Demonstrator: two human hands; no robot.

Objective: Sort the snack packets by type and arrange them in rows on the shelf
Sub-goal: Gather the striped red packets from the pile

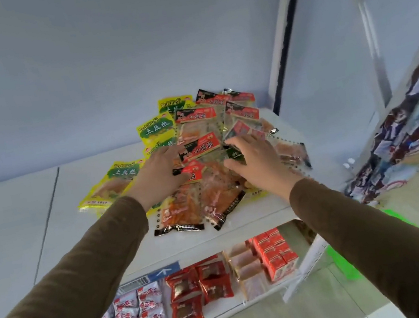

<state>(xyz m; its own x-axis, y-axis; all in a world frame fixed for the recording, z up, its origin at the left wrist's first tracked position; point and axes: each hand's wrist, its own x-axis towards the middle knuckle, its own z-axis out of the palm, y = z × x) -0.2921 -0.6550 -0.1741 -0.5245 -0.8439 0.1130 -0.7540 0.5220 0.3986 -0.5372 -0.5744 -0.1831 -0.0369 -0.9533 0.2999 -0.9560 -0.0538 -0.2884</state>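
Snack packets lie in one mixed heap on the top shelf (95, 184), and the heap is the landmark here. On its left side sit the yellow packets (119, 180), some fanned out toward the bare shelf, one hanging loose from the rest. The left hand (159, 172) lies on the heap just right of those, fingers stretched forward and flat over a red-and-black packet (202, 146); it grips nothing that I can see. At the heap's front edge, two orange-filled packets (199, 205) jut past the shelf lip. The right hand (252, 163) is on the right half of the heap, fingers curled over a dark-topped packet (235, 151); whether it pinches it or only presses is unclear. The two hands are apart, with packets showing between them.

Likely troubles: the film looks slick and the packets overlap, so pulling one could drag its neighbours, and the two at the front lip could slide off onto the lower shelf (229, 309). The right side of the heap lies close to the shelf's end, so a sweep there could push packets over.
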